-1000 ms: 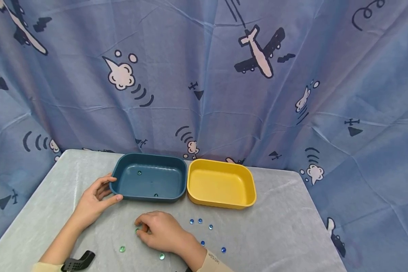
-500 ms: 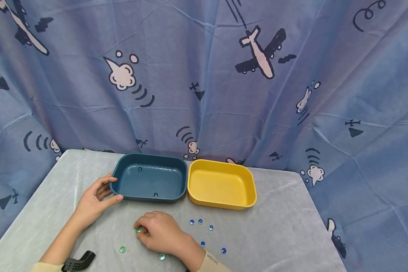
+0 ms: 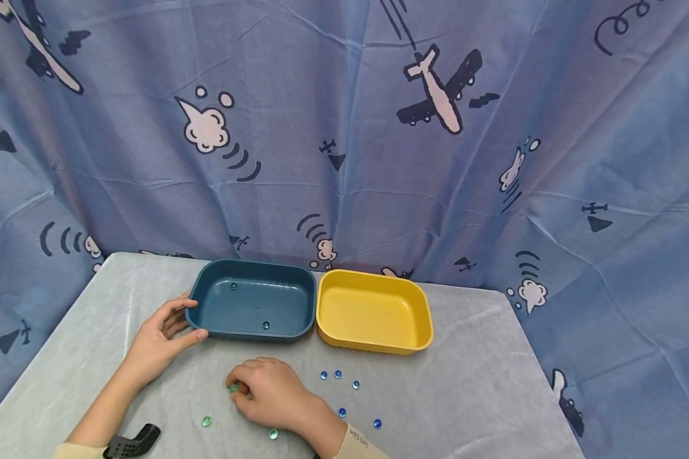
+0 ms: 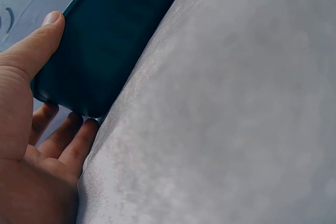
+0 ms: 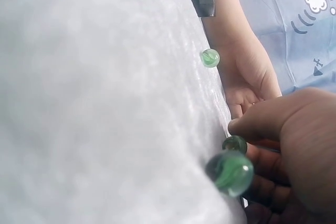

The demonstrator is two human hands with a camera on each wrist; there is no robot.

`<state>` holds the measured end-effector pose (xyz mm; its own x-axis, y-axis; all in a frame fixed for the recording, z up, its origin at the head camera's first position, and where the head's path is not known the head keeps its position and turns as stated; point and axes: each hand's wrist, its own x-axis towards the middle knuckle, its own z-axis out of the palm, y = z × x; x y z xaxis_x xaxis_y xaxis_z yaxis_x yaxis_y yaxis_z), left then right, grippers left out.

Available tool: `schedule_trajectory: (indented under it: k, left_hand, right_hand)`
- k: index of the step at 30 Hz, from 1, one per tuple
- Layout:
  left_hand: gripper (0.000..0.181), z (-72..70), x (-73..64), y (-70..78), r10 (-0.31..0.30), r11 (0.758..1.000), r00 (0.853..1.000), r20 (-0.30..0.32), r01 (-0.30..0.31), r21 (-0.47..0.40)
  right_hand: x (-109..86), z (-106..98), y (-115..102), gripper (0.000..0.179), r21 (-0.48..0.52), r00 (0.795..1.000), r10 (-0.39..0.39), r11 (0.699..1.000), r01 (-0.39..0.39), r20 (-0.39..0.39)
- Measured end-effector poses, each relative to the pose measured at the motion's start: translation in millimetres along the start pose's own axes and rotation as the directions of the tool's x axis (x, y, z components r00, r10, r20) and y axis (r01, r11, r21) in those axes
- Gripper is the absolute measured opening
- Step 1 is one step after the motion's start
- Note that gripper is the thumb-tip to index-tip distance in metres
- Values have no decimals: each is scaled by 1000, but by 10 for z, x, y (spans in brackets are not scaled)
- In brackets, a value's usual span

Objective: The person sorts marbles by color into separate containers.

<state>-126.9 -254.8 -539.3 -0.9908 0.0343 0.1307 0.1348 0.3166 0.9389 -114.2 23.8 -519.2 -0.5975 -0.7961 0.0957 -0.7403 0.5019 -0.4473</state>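
Observation:
At its left end, the dark teal plastic box [image 3: 252, 332] is held by my left hand [image 3: 159, 341], thumb on the front corner and fingers along the end wall. Two green marbles lie inside that box, one marble [image 3: 233, 286] toward the back and another marble [image 3: 266, 325] by the front wall. My right hand [image 3: 275, 392] is down at the cloth in front of the box, its thumb and curled fingers pinching a green marble [image 5: 234, 144]. Nearest the right wrist camera is a loose green marble [image 5: 231, 174]. Another green marble [image 3: 207, 421] rests to the left of the right hand.
A yellow plastic box [image 3: 374, 344] stands against the teal one's right side. Several blue marbles [image 3: 356, 385] are scattered in front of it, right of my right hand. Grey cloth [image 3: 482, 382] covers the table, and a blue printed curtain [image 3: 344, 127] hangs behind.
The green marble at my right fingertips shows more plainly now, between thumb and fingers. Both marbles in the teal box have rolled slightly. My left hand stays in place.

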Motion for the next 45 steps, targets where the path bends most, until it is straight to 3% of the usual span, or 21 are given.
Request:
schedule_trajectory:
  k: [25, 37, 45]
  left_hand:
    - [63, -10, 10, 5, -7, 1000, 1000, -14, 7, 10]
    - [63, 9, 0, 15, -13, 1000, 1000, -5, 12, -29]
    - [64, 11, 8, 29, -9, 1000, 1000, -15, 9, -14]
  right_hand:
    - [-13, -188, -35, 17, 76, 998, 4, 997, 1, -64]
    - [-62, -345, -52, 18, 121, 998, 21, 993, -13, -64]
    - [-88, -430, -21, 17, 143, 992, 40, 990, -22, -120]
